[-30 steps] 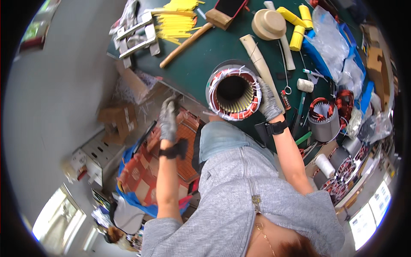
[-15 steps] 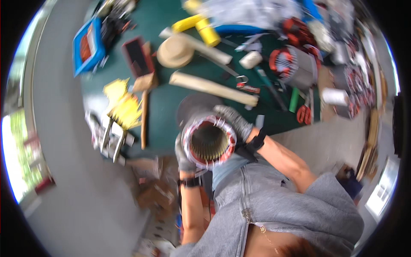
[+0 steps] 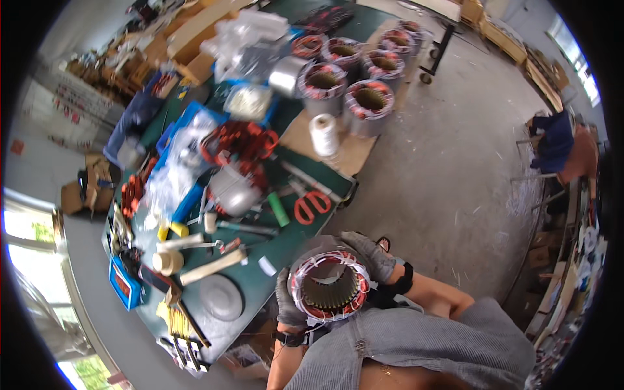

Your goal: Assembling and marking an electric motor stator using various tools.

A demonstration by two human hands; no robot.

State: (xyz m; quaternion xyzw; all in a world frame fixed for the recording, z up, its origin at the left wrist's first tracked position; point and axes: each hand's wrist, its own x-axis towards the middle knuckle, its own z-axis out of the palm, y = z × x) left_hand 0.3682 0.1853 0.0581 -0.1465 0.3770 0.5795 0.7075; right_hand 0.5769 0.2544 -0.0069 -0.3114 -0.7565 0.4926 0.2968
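Between both gloved hands I carry a motor stator (image 3: 300,283), a grey metal cylinder with red and white windings laced round its open end. That end faces up toward me, and slots line its bore. My left hand (image 3: 288,301) presses on its left side, fingers wrapped along the wall. On the far right side my right hand (image 3: 372,256) grips the cylinder. The stator is held close to my body, off the table's near edge. A grey round disc (image 3: 221,297) lies on the green table (image 3: 257,286) to the left.
Several similar stators (image 3: 369,107) stand on brown cardboard at the table's far right, beside a white thread spool (image 3: 324,135). Red-handled scissors (image 3: 312,207), a green tube (image 3: 279,209), a wooden strip (image 3: 213,266) and a mallet (image 3: 168,261) lie nearer. Concrete floor (image 3: 442,162) stretches right.
My view has swung to the right, bringing the row of stators and the floor into sight. The stator has come away from the table in my hands, and the grey disc now shows uncovered.
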